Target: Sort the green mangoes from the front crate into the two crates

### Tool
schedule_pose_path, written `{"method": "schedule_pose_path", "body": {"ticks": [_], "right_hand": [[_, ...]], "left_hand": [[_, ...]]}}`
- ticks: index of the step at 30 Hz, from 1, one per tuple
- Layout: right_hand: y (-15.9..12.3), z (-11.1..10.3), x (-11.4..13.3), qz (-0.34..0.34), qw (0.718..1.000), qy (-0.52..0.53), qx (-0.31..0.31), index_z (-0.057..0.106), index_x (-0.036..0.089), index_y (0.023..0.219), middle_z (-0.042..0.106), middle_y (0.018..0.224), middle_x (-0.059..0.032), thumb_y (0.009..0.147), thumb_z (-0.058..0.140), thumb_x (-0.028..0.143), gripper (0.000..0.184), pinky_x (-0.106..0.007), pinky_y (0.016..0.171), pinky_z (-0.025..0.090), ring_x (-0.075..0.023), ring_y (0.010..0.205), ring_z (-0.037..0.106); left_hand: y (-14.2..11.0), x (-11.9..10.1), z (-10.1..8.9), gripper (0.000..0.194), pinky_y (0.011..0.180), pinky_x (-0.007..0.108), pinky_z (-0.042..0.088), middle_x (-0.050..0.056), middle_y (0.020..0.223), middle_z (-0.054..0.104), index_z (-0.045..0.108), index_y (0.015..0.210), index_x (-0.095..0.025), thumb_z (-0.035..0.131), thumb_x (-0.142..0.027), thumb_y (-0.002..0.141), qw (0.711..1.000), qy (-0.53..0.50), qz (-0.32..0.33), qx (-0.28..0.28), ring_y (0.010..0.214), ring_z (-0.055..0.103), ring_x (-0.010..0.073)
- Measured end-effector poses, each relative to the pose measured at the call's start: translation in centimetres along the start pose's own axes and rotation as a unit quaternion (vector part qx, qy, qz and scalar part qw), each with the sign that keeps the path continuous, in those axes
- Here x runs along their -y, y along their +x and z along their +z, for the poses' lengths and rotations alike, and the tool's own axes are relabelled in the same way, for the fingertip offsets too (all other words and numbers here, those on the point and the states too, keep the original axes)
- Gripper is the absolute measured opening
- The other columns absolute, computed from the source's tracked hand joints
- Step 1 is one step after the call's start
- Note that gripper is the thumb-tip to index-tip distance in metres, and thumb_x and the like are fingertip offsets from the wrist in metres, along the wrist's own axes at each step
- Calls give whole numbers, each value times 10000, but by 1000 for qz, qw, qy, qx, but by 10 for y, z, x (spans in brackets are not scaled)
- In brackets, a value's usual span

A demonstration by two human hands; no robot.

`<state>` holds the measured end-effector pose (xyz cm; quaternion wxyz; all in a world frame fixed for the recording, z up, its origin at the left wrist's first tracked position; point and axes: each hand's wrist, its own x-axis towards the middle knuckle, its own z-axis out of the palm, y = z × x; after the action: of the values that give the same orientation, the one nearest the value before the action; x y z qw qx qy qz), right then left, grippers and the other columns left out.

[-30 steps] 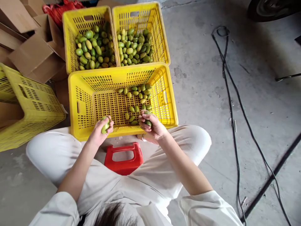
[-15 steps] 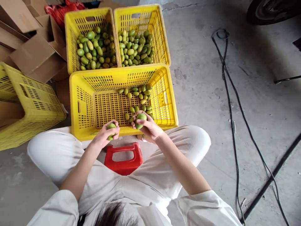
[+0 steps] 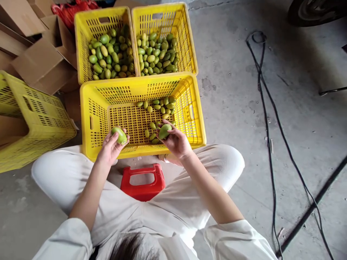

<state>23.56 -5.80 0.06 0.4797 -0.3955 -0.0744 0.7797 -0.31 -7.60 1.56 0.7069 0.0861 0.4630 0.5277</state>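
Observation:
My left hand (image 3: pixel 110 148) holds a green mango (image 3: pixel 119 135) between thumb and fingers, over the near left part of the front yellow crate (image 3: pixel 130 86). In my right hand (image 3: pixel 177 142) is another green mango (image 3: pixel 164 131), held over the near right part of the same crate. Loose small mangoes (image 3: pixel 163 107) lie in its right half, and a few more (image 3: pixel 152 133) show beside my right hand, partly covered by it. The bottom of the crate's left half shows as bare mesh.
Two yellow crates of mangoes, a left one (image 3: pixel 103 13) and a right one (image 3: pixel 159 10), stand behind. Another yellow crate (image 3: pixel 46 130) and cardboard boxes (image 3: pixel 40 66) are leftward. A red plastic stool (image 3: pixel 148 186) shows between my legs. Black cable (image 3: pixel 267 122) lies rightward.
My left hand has moved up and left over the crate, its mango now turned more into view. My right hand has shifted slightly upward, its mango tilted; both still hold mangoes.

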Motion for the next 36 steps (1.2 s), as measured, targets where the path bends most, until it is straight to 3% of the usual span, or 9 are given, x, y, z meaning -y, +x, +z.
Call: {"method": "schedule_pose_path", "body": {"ticks": [5, 8, 11, 15, 19, 24, 30, 33, 36], "right_hand": [[-6, 5, -12, 43, 996, -71, 34, 636, 227, 1014, 654, 878, 26, 615, 813, 161, 442, -228, 620, 524, -98, 686, 618], [-9, 5, -18, 114, 984, -126, 48, 599, 174, 807, 548, 613, 63, 624, 848, 255, 320, -154, 369, 322, -29, 417, 413], [-10, 4, -20, 184, 963, -188, 64, 549, 168, 706, 480, 493, 59, 734, 754, 471, 367, -165, 295, 133, -25, 334, 269], [-5, 2, -17, 133, 982, -127, 46, 611, 174, 834, 572, 599, 14, 831, 597, 508, 335, -186, 344, 298, -72, 408, 422], [0, 0, -9, 42, 998, -39, 11, 609, 243, 1077, 660, 890, 15, 751, 650, 272, 330, -274, 686, 538, -132, 729, 637], [-1, -2, -6, 3, 998, -59, -15, 608, 222, 986, 605, 729, 54, 632, 788, 159, 403, -226, 630, 529, -101, 660, 616], [-11, 1, -13, 130, 977, -150, 80, 521, 167, 667, 508, 505, 45, 778, 703, 425, 335, -160, 278, 137, -25, 313, 296], [-11, 2, -16, 153, 970, -165, 95, 542, 166, 651, 498, 485, 34, 819, 616, 541, 417, -179, 269, 154, -44, 298, 315], [-6, 1, -15, 95, 988, -101, 67, 608, 176, 769, 594, 621, 4, 815, 592, 512, 339, -205, 349, 356, -88, 413, 484]], "left_hand": [[-7, 20, 2, 302, 501, 211, 472, -30, 657, 584, 526, 837, -195, 780, -204, 675, 989, 91, -72, 94, 532, 581, 101], [-10, 34, 5, 252, 345, 183, 318, -27, 514, 537, 534, 817, -181, 681, -383, 783, 967, 151, -163, 128, 347, 447, 85], [-8, 40, 6, 391, 296, 188, 213, -15, 443, 494, 567, 794, -165, 519, -549, 852, 959, 139, -207, 138, 273, 341, 77], [-2, 30, 5, 329, 361, 201, 349, 28, 540, 556, 600, 791, -144, 530, -463, 834, 987, 60, -130, 77, 400, 482, 110], [-1, 9, 6, 176, 625, 309, 547, 68, 793, 643, 590, 858, -161, 602, -309, 762, 997, -33, -77, 0, 726, 654, 192], [-4, -4, 10, 211, 621, 241, 525, 20, 808, 627, 548, 857, -190, 705, -225, 720, 998, -59, -17, 7, 683, 620, 122], [-8, 16, 8, 236, 360, 144, 257, -84, 527, 461, 504, 803, -198, 718, -199, 704, 991, 46, -93, 86, 344, 351, 28], [-10, 24, 8, 211, 327, 169, 217, -61, 477, 450, 515, 752, -181, 654, -339, 765, 982, 57, -156, 85, 307, 327, 45], [-8, 21, 8, 238, 391, 204, 360, -1, 569, 539, 575, 791, -153, 597, -388, 771, 990, 8, -130, 53, 408, 472, 85]]}}
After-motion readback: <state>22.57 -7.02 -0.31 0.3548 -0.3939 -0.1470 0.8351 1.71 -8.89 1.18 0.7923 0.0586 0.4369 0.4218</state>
